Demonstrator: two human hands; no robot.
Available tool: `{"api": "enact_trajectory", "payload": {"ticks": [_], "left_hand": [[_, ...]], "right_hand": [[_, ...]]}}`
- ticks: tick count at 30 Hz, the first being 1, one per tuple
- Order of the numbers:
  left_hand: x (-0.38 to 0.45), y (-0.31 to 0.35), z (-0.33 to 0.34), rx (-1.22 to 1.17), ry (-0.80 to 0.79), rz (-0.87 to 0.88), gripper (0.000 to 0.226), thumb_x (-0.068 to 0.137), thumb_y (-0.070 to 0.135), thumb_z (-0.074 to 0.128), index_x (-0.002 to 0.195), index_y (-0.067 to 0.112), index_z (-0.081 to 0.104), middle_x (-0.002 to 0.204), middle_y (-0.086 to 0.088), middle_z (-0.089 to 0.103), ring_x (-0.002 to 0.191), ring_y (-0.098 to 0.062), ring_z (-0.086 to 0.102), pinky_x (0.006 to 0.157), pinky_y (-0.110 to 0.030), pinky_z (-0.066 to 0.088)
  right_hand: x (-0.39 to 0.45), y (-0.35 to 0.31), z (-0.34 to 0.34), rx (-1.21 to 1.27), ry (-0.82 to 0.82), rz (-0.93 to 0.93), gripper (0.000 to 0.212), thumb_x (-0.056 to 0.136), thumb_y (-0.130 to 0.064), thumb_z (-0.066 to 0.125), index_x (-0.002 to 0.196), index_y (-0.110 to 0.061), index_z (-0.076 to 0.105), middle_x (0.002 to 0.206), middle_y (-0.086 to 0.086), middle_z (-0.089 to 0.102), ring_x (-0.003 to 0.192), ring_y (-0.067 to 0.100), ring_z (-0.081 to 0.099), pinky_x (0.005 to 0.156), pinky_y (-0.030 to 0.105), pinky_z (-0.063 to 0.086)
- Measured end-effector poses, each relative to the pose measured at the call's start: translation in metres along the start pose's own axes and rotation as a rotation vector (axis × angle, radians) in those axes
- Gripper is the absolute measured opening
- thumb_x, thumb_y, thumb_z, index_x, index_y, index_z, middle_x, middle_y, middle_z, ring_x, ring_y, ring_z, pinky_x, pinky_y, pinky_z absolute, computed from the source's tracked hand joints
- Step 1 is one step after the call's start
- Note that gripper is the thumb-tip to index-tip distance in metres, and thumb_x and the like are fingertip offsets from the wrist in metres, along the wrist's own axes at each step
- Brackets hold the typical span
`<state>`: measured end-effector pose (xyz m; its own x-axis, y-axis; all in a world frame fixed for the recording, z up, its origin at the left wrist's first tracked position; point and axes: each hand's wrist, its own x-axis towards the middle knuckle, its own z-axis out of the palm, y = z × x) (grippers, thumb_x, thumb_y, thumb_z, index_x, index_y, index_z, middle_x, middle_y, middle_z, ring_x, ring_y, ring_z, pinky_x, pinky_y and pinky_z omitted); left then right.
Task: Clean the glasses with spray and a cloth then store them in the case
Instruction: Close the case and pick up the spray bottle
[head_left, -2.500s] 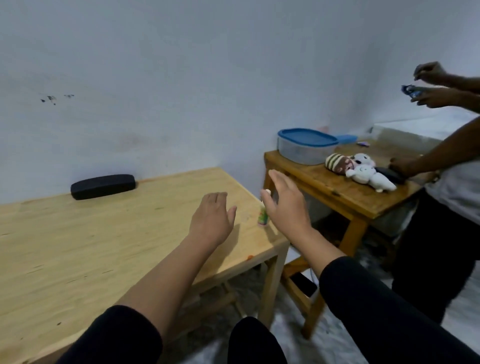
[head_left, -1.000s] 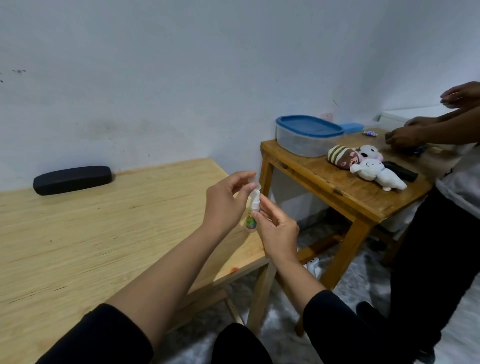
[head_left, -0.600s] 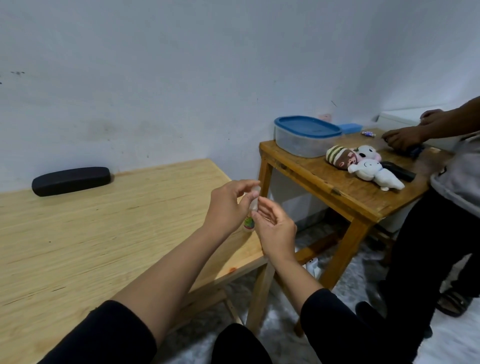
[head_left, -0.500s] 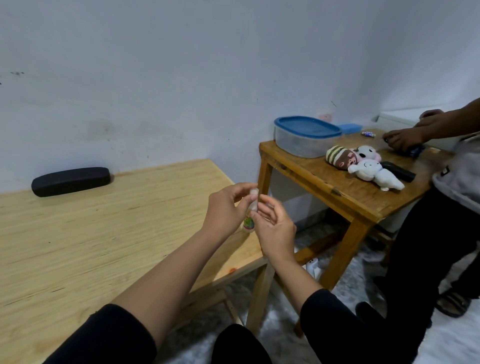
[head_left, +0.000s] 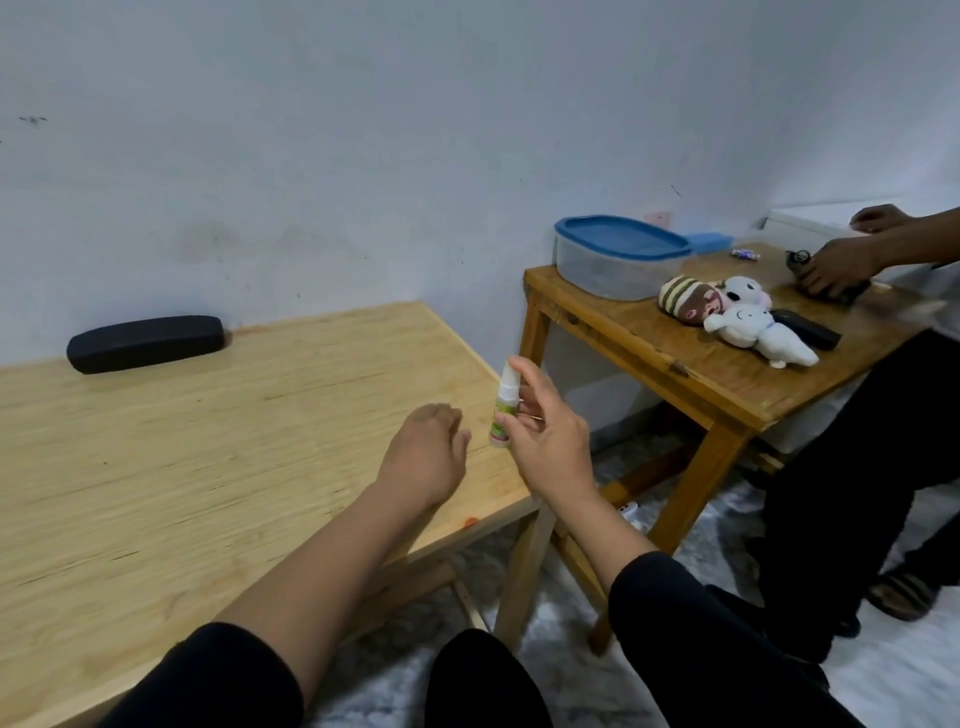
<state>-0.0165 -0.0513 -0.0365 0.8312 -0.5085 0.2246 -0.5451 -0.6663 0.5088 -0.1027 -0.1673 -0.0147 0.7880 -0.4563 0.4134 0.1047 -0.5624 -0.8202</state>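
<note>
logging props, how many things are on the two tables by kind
cases: 1
spray bottles: 1
tubs: 1
plush toys: 3
remotes: 1
total: 7, with the bottle held in the right hand

Right hand (head_left: 545, 441) pinches something upright; left hand (head_left: 426, 457) hangs loosely curled beside it.

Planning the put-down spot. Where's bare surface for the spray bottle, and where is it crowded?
Free: the light table, broad bare wood between the black case by the wall and the left hand. Crowded: the darker side table, with a blue-lidded container, plush toys and another person's hands.
</note>
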Motion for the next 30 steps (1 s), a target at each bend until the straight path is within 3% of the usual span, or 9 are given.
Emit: {"api": "enact_trajectory", "payload": {"ticks": [9, 14, 17, 21, 24, 28, 30], "left_hand": [[0.001, -0.002, 0.002, 0.046, -0.001, 0.032, 0.04, 0.094, 0.027, 0.043, 0.128, 0.01, 0.052, 0.133, -0.008, 0.053, 0.123, -0.023, 0.046, 0.105, -0.032, 0.036], [0.0, -0.003, 0.002, 0.032, 0.004, 0.031, 0.039, 0.094, 0.027, 0.041, 0.127, 0.01, 0.052, 0.13, -0.009, 0.054, 0.119, -0.023, 0.049, 0.102, -0.033, 0.039], [0.001, -0.009, -0.007, 0.01, 0.044, -0.022, 0.04, 0.095, 0.03, 0.04, 0.128, 0.011, 0.051, 0.131, -0.009, 0.054, 0.119, -0.023, 0.048, 0.102, -0.034, 0.039], [0.011, -0.042, -0.04, 0.105, 0.1, -0.077, 0.046, 0.096, 0.033, 0.037, 0.135, 0.008, 0.042, 0.144, -0.009, 0.042, 0.136, -0.025, 0.031, 0.113, -0.035, 0.026], [0.021, -0.085, -0.07, 0.233, 0.066, -0.149, 0.053, 0.097, 0.036, 0.034, 0.138, 0.004, 0.035, 0.15, -0.013, 0.032, 0.141, -0.03, 0.019, 0.117, -0.04, 0.019], [0.024, -0.137, -0.107, 0.33, 0.025, -0.327, 0.06, 0.098, 0.04, 0.029, 0.144, 0.002, 0.021, 0.154, -0.015, 0.02, 0.143, -0.033, 0.011, 0.116, -0.045, 0.016], [0.024, -0.159, -0.12, 0.342, 0.02, -0.417, 0.06, 0.098, 0.039, 0.027, 0.145, 0.002, 0.018, 0.155, -0.016, 0.018, 0.143, -0.034, 0.01, 0.116, -0.048, 0.017]], "right_hand": [[-0.001, -0.007, 0.003, 0.081, 0.055, 0.049, 0.056, 0.082, 0.0, 0.066, 0.123, -0.035, 0.054, 0.096, -0.007, 0.061, 0.079, -0.017, 0.061, 0.067, 0.006, 0.051], [0.0, -0.009, 0.004, 0.086, 0.054, 0.057, 0.056, 0.081, 0.001, 0.066, 0.123, -0.035, 0.054, 0.098, -0.006, 0.061, 0.081, -0.021, 0.058, 0.067, 0.004, 0.049], [0.0, -0.015, 0.008, 0.109, 0.025, 0.059, 0.056, 0.082, 0.001, 0.065, 0.125, -0.033, 0.052, 0.102, -0.005, 0.059, 0.082, -0.021, 0.058, 0.063, 0.003, 0.047], [0.012, -0.03, 0.028, 0.163, 0.029, 0.065, 0.055, 0.083, -0.002, 0.066, 0.122, -0.038, 0.052, 0.101, -0.005, 0.06, 0.081, -0.002, 0.065, 0.06, 0.006, 0.049], [0.031, -0.043, 0.054, 0.224, 0.004, 0.078, 0.054, 0.083, -0.003, 0.065, 0.118, -0.043, 0.053, 0.099, -0.004, 0.061, 0.079, -0.003, 0.065, 0.058, 0.007, 0.049], [0.057, -0.055, 0.095, 0.275, -0.05, 0.078, 0.057, 0.082, 0.0, 0.065, 0.12, -0.041, 0.053, 0.1, 0.002, 0.063, 0.08, 0.009, 0.067, 0.057, 0.011, 0.051], [0.069, -0.061, 0.118, 0.272, -0.087, 0.07, 0.057, 0.082, 0.0, 0.065, 0.121, -0.04, 0.053, 0.099, 0.002, 0.063, 0.076, 0.006, 0.067, 0.056, 0.01, 0.05]]}}
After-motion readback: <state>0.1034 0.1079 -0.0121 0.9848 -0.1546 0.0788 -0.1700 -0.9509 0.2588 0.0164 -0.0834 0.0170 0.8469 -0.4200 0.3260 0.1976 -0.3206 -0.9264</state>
